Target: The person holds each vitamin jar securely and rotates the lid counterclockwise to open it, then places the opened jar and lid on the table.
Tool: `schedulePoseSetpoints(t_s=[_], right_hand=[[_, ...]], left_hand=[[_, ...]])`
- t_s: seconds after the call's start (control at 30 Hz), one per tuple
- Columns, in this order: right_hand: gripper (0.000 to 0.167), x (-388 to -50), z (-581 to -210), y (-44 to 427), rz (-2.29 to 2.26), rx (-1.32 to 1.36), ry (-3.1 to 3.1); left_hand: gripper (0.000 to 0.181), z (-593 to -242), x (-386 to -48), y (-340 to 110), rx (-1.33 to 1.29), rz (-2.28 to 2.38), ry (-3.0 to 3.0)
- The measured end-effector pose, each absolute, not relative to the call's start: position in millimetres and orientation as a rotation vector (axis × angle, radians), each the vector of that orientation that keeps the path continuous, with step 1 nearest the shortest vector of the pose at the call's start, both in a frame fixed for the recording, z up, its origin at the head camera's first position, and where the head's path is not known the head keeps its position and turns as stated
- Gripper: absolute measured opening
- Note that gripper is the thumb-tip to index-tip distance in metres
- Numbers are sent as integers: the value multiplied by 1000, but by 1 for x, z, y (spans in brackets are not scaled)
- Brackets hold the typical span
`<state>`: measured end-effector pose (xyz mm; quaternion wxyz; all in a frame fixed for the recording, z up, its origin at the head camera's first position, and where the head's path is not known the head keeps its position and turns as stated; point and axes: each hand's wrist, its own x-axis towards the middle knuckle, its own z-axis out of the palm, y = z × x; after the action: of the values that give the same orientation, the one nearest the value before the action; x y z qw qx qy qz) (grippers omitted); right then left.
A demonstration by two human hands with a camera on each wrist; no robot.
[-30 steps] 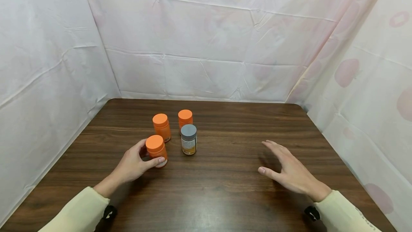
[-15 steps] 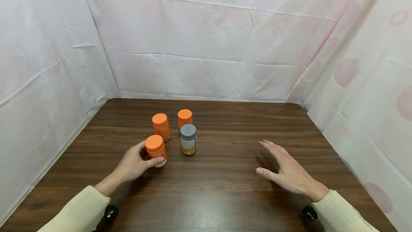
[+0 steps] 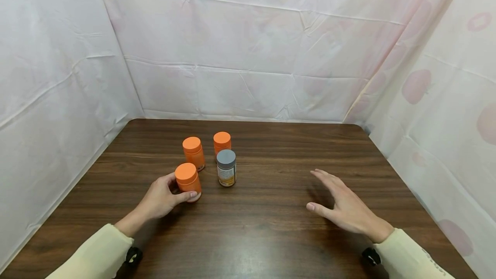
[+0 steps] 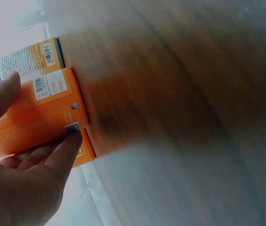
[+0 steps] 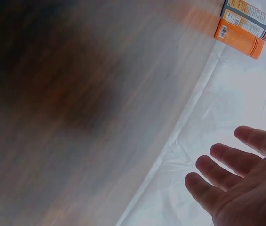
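Note:
My left hand (image 3: 159, 197) holds the nearest orange bottle (image 3: 187, 181), thumb on its near side and fingers round its far left. In the left wrist view this bottle (image 4: 41, 113) shows white labels and a barcode by my fingertips. It stands upright at the table's left. Just behind it is a second orange bottle (image 3: 194, 154). A third orange bottle (image 3: 222, 141) is partly hidden by a grey-capped bottle (image 3: 227, 169) with a white and yellow label. My right hand (image 3: 348, 206) hovers over the right side of the table, fingers extended, holding nothing; the right wrist view shows its spread fingers (image 5: 236, 160).
A dark brown wooden table (image 3: 271, 227) spans the area beneath both hands. White sheeting with faint pink prints hangs as a back wall (image 3: 248, 46), a left wall (image 3: 58, 76) and a right wall (image 3: 445, 111) close to the table's edges.
My right hand has drifted slightly to the left. The left hand and its orange bottle have stayed in place, and the other bottles have not moved.

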<state>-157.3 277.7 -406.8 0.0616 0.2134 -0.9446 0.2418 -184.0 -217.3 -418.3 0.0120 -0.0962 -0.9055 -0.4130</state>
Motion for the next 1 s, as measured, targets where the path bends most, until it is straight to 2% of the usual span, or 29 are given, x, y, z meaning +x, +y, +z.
schedulePoseSetpoints(t_s=[1.0], right_hand=[[84, -156, -409, 268, 764, 684, -2823]], left_hand=[[57, -412, -175, -195, -339, -1340, -2792]])
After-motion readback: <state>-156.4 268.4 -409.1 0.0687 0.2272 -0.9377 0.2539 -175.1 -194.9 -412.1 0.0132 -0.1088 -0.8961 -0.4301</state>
